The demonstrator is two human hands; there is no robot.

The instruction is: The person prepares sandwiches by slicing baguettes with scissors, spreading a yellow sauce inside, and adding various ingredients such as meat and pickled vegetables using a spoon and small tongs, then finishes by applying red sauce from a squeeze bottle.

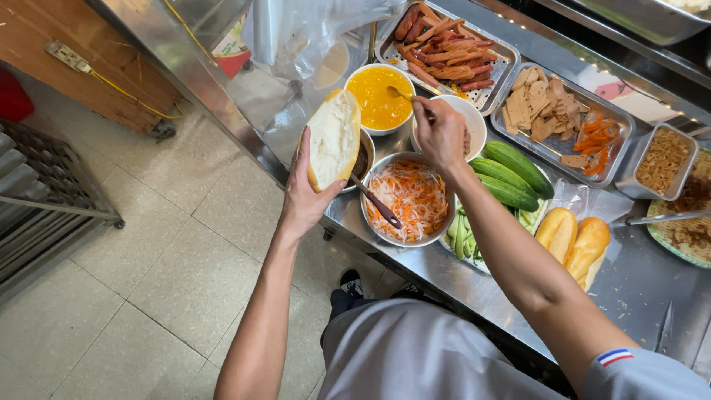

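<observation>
My left hand (305, 194) holds a split-open bread roll (333, 138) with its white crumb facing up, above the counter's edge. My right hand (438, 132) grips a spoon (400, 93) whose tip dips into a white bowl of yellow sauce (376, 96). Under that hand sits another white bowl (472, 117), mostly hidden. A steel bowl of shredded carrot and white radish (412, 198) stands just below, with a dark-handled utensil (376, 200) resting in it.
Whole cucumbers (511, 172) and cut cucumber sticks (462, 234) lie on a plate. Two bread rolls (575, 243) rest on the steel counter (474, 289). Trays hold sausages (444, 46), sliced meat (557, 111) and fried bits (662, 160). A tiled floor lies to the left.
</observation>
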